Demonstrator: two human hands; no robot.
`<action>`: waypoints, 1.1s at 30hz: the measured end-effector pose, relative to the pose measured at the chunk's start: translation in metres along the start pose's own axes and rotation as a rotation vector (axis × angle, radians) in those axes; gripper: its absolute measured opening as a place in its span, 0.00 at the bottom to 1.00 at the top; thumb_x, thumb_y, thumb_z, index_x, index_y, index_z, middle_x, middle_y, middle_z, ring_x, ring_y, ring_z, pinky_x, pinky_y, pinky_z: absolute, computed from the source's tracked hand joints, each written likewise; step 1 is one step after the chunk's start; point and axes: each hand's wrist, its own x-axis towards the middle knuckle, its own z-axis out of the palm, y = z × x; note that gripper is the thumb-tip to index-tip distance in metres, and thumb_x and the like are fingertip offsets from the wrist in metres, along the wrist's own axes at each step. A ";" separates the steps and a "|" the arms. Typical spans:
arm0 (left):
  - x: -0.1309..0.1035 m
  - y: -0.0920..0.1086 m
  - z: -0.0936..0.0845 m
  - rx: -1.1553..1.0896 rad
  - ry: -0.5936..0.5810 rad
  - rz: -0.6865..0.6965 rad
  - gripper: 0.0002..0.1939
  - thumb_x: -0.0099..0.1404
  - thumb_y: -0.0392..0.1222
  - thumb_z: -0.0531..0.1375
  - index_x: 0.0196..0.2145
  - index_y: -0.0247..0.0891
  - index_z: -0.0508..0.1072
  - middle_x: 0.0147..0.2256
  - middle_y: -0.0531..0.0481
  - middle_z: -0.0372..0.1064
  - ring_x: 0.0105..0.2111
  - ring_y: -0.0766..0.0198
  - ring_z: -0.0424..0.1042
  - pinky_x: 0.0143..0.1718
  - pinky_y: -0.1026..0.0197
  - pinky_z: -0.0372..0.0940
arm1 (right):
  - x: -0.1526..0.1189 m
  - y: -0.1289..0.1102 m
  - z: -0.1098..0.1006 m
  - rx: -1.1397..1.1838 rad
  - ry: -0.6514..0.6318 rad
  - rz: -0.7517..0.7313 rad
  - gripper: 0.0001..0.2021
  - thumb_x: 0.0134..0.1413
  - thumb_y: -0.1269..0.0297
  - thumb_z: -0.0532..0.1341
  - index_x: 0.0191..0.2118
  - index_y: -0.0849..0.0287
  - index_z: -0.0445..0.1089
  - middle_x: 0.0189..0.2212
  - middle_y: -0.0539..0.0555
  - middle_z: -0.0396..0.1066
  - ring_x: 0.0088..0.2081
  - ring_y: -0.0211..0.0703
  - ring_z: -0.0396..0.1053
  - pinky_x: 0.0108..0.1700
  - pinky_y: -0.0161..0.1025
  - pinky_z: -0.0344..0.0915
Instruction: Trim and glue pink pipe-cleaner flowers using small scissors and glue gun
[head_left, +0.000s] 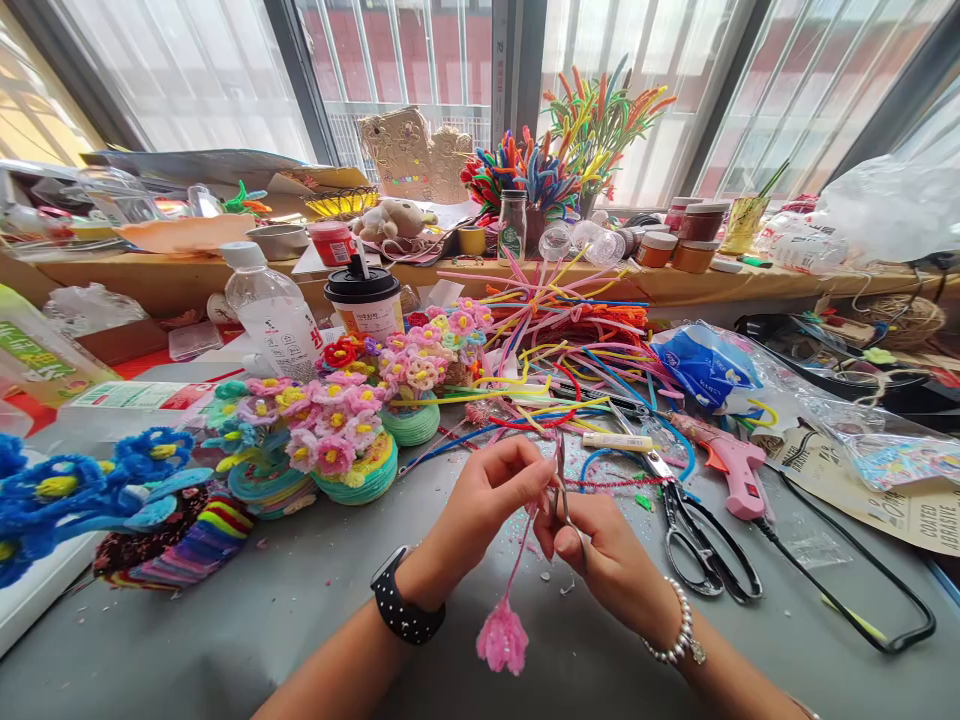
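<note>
Between my hands hangs a pink pipe-cleaner flower (503, 637), bloom downward on a thin stem. My left hand (499, 495) pinches the upper end of that stem, thumb and fingers pressed together. In my right hand (600, 550) is a small metal scissors-like tool (559, 490), with my fingers around its handles and its tips pointing up. The tool is right beside my left fingertips; whether its jaws touch the stem is hidden by the fingers. Larger black-handled scissors (701, 545) lie on the grey table (300, 630) to the right.
Pots of pipe-cleaner flowers (349, 425) stand to the left, before a water bottle (270, 310) and a lidded cup (365, 298). Loose pipe cleaners (570, 330) pile up ahead. At right lie a pink glue gun (731, 462), its black cord (832, 620) and a blue packet (705, 365).
</note>
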 end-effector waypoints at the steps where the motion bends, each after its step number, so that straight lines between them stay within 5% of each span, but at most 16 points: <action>1: 0.000 0.000 0.000 0.000 0.005 0.003 0.11 0.55 0.38 0.58 0.19 0.34 0.62 0.18 0.57 0.58 0.19 0.74 0.58 0.23 0.69 0.55 | 0.000 0.000 0.000 -0.001 -0.001 0.006 0.30 0.46 0.35 0.40 0.18 0.60 0.55 0.16 0.48 0.55 0.20 0.34 0.52 0.23 0.32 0.49; 16: 0.001 0.000 -0.002 0.052 0.044 0.012 0.11 0.54 0.40 0.57 0.18 0.36 0.61 0.18 0.57 0.55 0.19 0.72 0.54 0.23 0.67 0.51 | 0.000 -0.001 -0.004 0.202 -0.089 0.055 0.31 0.46 0.36 0.42 0.15 0.61 0.57 0.12 0.45 0.47 0.15 0.29 0.42 0.18 0.30 0.44; 33: 0.001 0.000 -0.002 0.044 0.047 0.019 0.11 0.55 0.39 0.56 0.18 0.36 0.60 0.18 0.57 0.54 0.20 0.72 0.54 0.23 0.67 0.51 | 0.002 -0.002 -0.004 0.116 -0.068 0.012 0.32 0.46 0.36 0.41 0.14 0.61 0.57 0.12 0.46 0.52 0.16 0.30 0.48 0.21 0.31 0.49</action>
